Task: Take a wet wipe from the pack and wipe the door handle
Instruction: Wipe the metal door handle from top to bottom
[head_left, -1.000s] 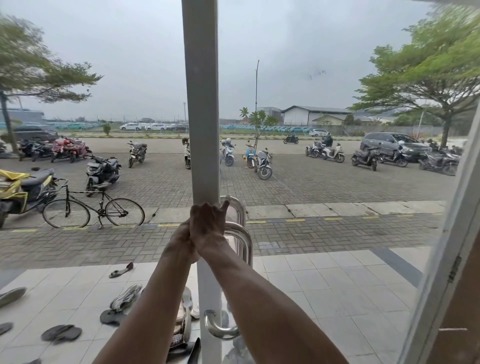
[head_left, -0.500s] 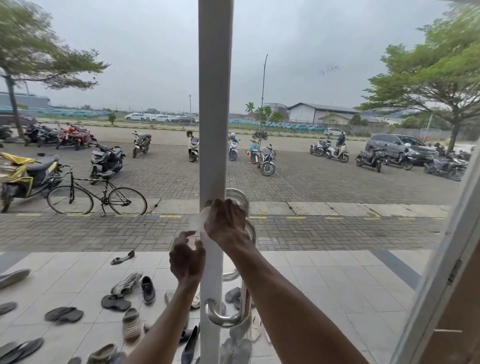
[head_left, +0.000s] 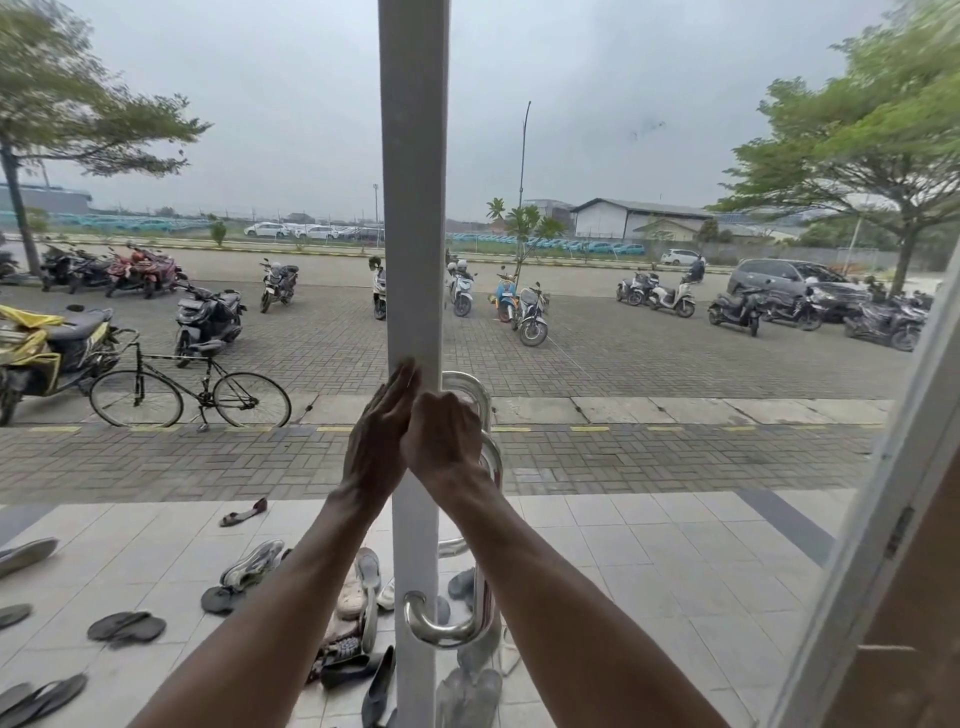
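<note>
Head view, right hand (head_left: 441, 441) grip curled around door handle (head_left: 483, 519), left hand (head_left: 382, 436) flat, fingers extended against frame (head_left: 413, 208)

A bicycle (head_left: 189, 392) stands outside beyond scattered sandals (head_left: 126, 626) on tiles.

The left hand (head_left: 376, 447) comes back up from its low spot beside the white door frame (head_left: 414, 291). Half a second ago it hung below the right hand with fingers curled; now it stands flat and open, fingertips against the frame, its edge touching the right hand (head_left: 441, 439). The right hand slides a touch lower on the top bend of the steel door handle (head_left: 480, 519), knuckles wrapped over it.
</note>
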